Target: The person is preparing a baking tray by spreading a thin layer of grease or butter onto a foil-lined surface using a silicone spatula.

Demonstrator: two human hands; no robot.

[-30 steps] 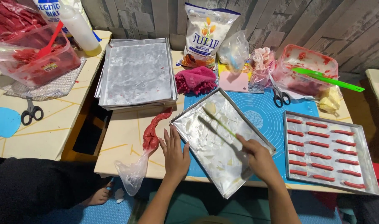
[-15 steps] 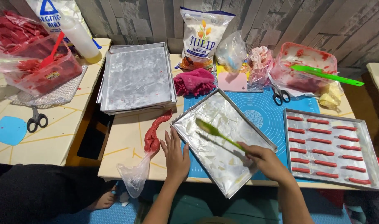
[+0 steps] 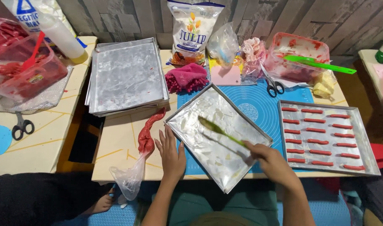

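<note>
A metal baking tray, smeared with pale grease, lies tilted on a blue silicone mat. My right hand grips a green brush whose head rests on the tray's middle. My left hand lies flat with fingers apart, pressing on the tray's left corner. Just left of that hand a plastic piping bag filled with red dough lies on the table.
A second tray at the right holds rows of red dough sticks. Stacked empty trays sit at back left. Behind are a flour bag, a pink cloth, scissors and a red-smeared tub with a green spatula.
The brush head has swept leftward and toward me across the tray. My left hand has stayed on the tray's corner.
</note>
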